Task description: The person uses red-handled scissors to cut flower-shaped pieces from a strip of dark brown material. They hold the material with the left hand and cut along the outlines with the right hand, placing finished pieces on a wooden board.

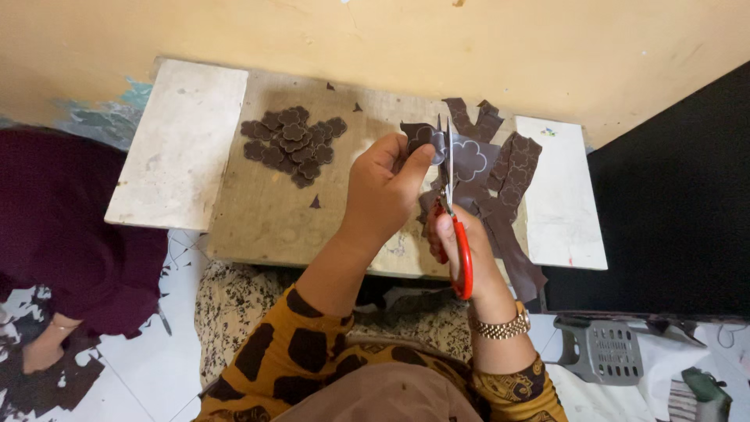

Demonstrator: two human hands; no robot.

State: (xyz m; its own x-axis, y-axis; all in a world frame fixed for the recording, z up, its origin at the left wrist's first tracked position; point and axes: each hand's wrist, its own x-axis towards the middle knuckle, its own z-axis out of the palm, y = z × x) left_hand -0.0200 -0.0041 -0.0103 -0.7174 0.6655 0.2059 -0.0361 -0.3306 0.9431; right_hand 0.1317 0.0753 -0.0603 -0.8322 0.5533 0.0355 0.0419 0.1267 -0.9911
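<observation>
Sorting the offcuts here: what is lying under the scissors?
Under the scissors lie brown strips with flower-shaped holes, on the board. The right hand covers the strips' near part.

**A home craft corner on the floor**

This looks like a small home workshop, not a factory. A low board table (pixel 273 211) stands against a scuffed yellow wall (pixel 469 47), worn and stained. On it, far left, lies a heap of cut brown flower shapes (pixel 293 144); to the right, leftover brown strips (pixel 508 176) with the shapes cut out. Red-handled scissors (pixel 457 227) are in use. Brown scraps (pixel 39 387) litter the white tiled floor (pixel 156 367), where another person (pixel 62 234) in dark red sits at the left.
</observation>
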